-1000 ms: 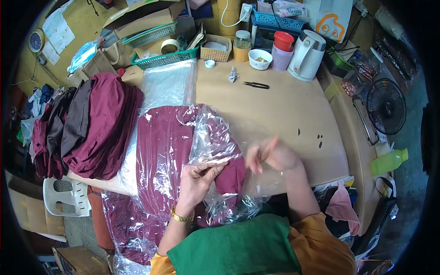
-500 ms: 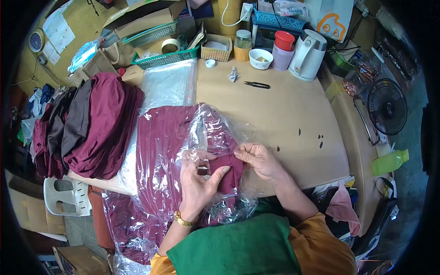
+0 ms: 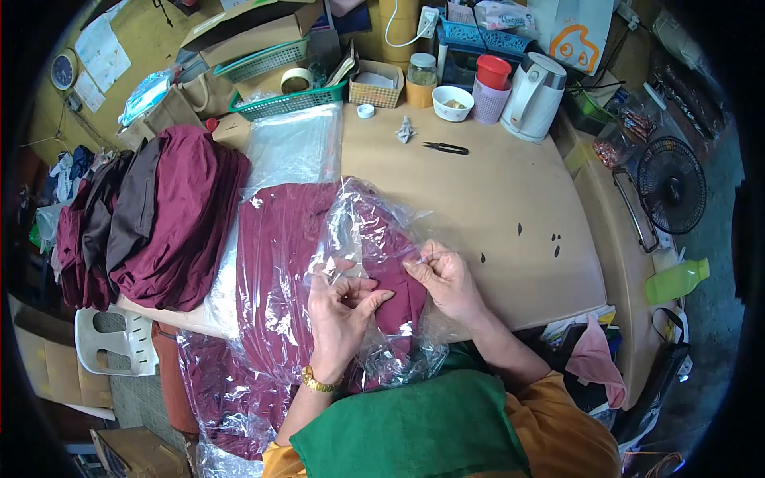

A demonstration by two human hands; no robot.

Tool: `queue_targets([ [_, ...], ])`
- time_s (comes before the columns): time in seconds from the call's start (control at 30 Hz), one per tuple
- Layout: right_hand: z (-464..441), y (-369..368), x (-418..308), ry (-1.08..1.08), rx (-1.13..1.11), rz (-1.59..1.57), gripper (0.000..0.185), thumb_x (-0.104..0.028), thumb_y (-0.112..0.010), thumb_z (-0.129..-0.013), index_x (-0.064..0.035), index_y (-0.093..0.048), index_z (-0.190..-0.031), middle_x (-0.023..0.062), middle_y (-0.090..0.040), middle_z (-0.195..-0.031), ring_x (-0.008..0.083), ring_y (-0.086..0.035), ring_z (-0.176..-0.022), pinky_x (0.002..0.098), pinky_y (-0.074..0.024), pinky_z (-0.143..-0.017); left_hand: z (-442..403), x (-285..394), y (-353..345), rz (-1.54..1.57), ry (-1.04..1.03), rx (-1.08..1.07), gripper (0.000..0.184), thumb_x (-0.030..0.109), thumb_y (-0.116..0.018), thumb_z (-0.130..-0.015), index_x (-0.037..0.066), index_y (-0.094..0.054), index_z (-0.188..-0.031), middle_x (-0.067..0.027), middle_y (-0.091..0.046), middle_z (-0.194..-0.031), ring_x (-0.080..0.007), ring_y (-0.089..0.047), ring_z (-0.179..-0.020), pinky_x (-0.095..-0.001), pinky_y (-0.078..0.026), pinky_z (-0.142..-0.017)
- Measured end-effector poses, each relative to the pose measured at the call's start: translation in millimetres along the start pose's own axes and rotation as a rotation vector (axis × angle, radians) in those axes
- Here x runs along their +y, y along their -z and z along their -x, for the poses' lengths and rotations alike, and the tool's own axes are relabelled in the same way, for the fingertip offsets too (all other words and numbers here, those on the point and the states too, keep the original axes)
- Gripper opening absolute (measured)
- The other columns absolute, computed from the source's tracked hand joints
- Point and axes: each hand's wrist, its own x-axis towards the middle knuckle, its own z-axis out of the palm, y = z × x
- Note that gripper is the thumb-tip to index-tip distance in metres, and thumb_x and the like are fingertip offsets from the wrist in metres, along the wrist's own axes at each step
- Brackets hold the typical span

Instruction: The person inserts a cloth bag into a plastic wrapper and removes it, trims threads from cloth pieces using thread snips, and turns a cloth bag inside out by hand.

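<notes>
A folded maroon garment lies in a clear plastic bag at the table's near edge. Its lower right part shows glossy, crumpled film around it. My right hand pinches the bag's film between thumb and fingers at the garment's right side. Loosely curled, my left hand holds film on the left, its thumb against the maroon cloth; some fingertips are behind the film. To the left lies another bagged maroon garment, and more bagged maroon cloth hangs below the edge.
A heap of maroon and dark garments sits at left. Flat clear bags lie behind. Black thread snips, a white bowl and a kettle stand farther back. A black fan is at right.
My left hand's thumb and index finger have come closer together, and the hand has shifted slightly left. My right hand has turned a little, still pinching film. The garments stay in place.
</notes>
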Motion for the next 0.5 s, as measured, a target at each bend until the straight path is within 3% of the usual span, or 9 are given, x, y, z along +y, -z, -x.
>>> queue_targets([
  [0.03,1,0,-1,-0.001,-0.001,-0.001,0.022,-0.014,-0.062,-0.098,-0.0074,-0.048,-0.081,-0.0085,-0.042,-0.070,0.0008,-0.036,-0.062,0.0208,-0.0307,-0.052,-1,3,1,0.000,0.002,0.001,0.026,0.006,-0.086,-0.071,-0.005,-0.068,-0.087,-0.0035,-0.064,-0.079,-0.0077,-0.058,-0.067,-0.0218,-0.049,-0.060],
  [0.13,3,-1,-11,-0.011,0.020,0.233,0.023,-0.014,-0.064,-0.095,-0.0064,-0.048,-0.081,-0.0051,-0.042,-0.064,0.0039,-0.037,-0.058,0.0242,-0.0317,-0.050,-3,5,3,-0.224,-0.274,0.013,0.024,0.008,-0.084,-0.075,-0.006,-0.065,-0.083,-0.0027,-0.062,-0.073,-0.0081,-0.058,-0.061,-0.0207,-0.049,-0.058],
  [0.2,5,-5,-18,0.113,0.110,0.590,0.023,-0.013,-0.066,-0.093,-0.0053,-0.048,-0.081,0.0015,-0.043,-0.059,0.0095,-0.041,-0.053,0.0291,-0.0350,-0.049,-2,-6,-2,0.209,-0.097,0.003,0.024,0.013,-0.080,-0.081,-0.003,-0.063,-0.077,-0.0022,-0.059,-0.066,-0.0090,-0.056,-0.057,-0.0229,-0.047,-0.054],
  [0.33,8,-10,-29,0.089,0.144,0.586,0.024,-0.013,-0.067,-0.091,-0.0043,-0.048,-0.080,0.0065,-0.044,-0.058,0.0142,-0.044,-0.051,0.0329,-0.0382,-0.049,-7,10,9,0.273,0.081,-0.030,0.029,0.018,-0.076,-0.086,-0.001,-0.061,-0.070,-0.0026,-0.057,-0.064,-0.0083,-0.054,-0.056,-0.0249,-0.044,-0.051],
  [0.4,6,-8,-26,0.131,0.153,0.665,0.023,-0.012,-0.068,-0.091,-0.0040,-0.048,-0.081,0.0072,-0.048,-0.061,0.0136,-0.047,-0.053,0.0329,-0.0400,-0.051,-12,22,17,-0.218,0.135,-0.187,0.028,0.017,-0.076,-0.085,-0.002,-0.062,-0.070,-0.0056,-0.060,-0.066,-0.0057,-0.052,-0.055,-0.0256,-0.041,-0.050],
  [0.43,6,-10,-25,0.132,0.150,0.663,0.023,-0.012,-0.068,-0.091,-0.0040,-0.048,-0.081,0.0072,-0.048,-0.061,0.0136,-0.047,-0.053,0.0329,-0.0400,-0.051,-9,15,13,-0.237,0.082,-0.165,0.033,0.022,-0.076,-0.085,-0.002,-0.061,-0.069,-0.0076,-0.057,-0.063,-0.0110,-0.053,-0.053,-0.0288,-0.040,-0.050],
  [0.47,7,-12,-24,0.177,0.161,0.637,0.023,-0.011,-0.068,-0.090,-0.0040,-0.048,-0.081,0.0071,-0.050,-0.062,0.0124,-0.048,-0.054,0.0328,-0.0400,-0.050,-10,12,10,-0.237,0.084,-0.163,0.033,0.022,-0.076,-0.085,-0.002,-0.061,-0.069,-0.0076,-0.057,-0.063,-0.0110,-0.053,-0.053,-0.0288,-0.040,-0.050],
  [0.5,7,-13,-23,0.221,0.173,0.612,0.023,-0.009,-0.068,-0.090,-0.0040,-0.048,-0.081,0.0070,-0.052,-0.063,0.0112,-0.050,-0.055,0.0328,-0.0401,-0.050,-10,10,7,-0.287,-0.073,-0.114,0.034,0.023,-0.077,-0.084,-0.003,-0.061,-0.069,-0.0090,-0.054,-0.062,-0.0154,-0.052,-0.053,-0.0305,-0.040,-0.050],
])
